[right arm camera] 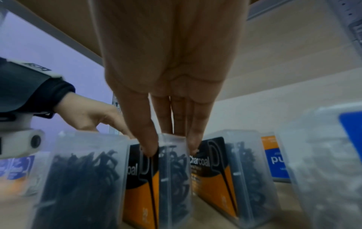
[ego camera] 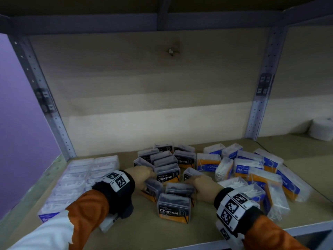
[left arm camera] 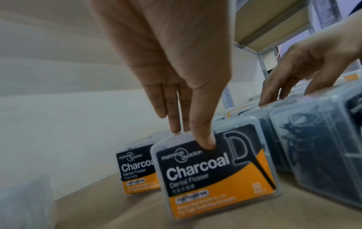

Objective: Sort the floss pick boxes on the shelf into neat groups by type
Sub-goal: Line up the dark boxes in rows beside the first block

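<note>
On the shelf (ego camera: 126, 224), places given relative to the front Charcoal box (ego camera: 173, 208):

Front Charcoal box: stands upright at the near edge of the cluster, black-and-orange label facing the camera.

Charcoal boxes (ego camera: 166, 160): a loose cluster directly behind the front Charcoal box, some upright, some tilted, black picks visible through the clear walls.

Left hand (ego camera: 142, 175): behind and to the left of the front Charcoal box. In the left wrist view its grip is a pinch on an upright labelled Charcoal box (left arm camera: 213, 168), thumb on the label face and fingers (left arm camera: 174, 117) straight down over the top edge behind; a second labelled box stands just behind that one.

Right hand (ego camera: 205, 184): behind and to the right of the front Charcoal box. In the right wrist view its grip pinches the top of a narrow clear Charcoal box (right arm camera: 174, 170), thumb on one side and fingers (right arm camera: 195, 131) on the other.

Blue-labelled boxes (ego camera: 252, 168): a jumbled heap of white-pick boxes well to the right of the front Charcoal box, lying at mixed angles.

Clear purple-labelled boxes (ego camera: 77, 179): tidy rows to the left of the front Charcoal box, reaching toward the back panel.

White roll (ego camera: 321, 129): far right and behind, on the neighbouring shelf bay.
</note>
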Demonstrator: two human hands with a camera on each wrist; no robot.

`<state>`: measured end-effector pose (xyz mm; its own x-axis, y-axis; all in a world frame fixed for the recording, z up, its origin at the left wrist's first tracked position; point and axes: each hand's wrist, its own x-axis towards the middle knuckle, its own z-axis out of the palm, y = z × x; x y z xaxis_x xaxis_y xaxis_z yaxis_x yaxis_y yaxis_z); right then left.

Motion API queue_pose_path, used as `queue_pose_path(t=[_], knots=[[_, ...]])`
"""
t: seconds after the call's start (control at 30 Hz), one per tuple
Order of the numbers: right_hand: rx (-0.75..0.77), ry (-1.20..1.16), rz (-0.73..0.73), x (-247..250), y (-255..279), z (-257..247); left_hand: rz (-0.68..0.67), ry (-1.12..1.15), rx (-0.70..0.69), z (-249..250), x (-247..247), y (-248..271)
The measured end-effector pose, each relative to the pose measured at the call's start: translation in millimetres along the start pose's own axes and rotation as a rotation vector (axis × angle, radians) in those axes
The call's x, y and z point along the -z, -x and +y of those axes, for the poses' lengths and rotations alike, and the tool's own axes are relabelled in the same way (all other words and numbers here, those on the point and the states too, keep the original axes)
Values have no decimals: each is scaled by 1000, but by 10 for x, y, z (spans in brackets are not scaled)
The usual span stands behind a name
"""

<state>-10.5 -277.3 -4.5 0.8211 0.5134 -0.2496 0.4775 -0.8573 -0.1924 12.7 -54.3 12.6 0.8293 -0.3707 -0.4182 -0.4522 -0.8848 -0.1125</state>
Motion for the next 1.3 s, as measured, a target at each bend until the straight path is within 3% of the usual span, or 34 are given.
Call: queue_pose_path(t=[0.6, 0.97, 1.1, 1.3], knots=[[70, -136, 72, -175, 37, -102, -38, -20, 32, -54, -86, 253], [110, -94, -15, -79, 46, -226, -14, 51, 50, -121, -150, 308], [89, -68, -100, 50, 36, -151, -78, 105, -5, -178, -72, 285], [-32, 31, -5, 270, -42, 20, -57, 204, -58, -305, 110, 107]])
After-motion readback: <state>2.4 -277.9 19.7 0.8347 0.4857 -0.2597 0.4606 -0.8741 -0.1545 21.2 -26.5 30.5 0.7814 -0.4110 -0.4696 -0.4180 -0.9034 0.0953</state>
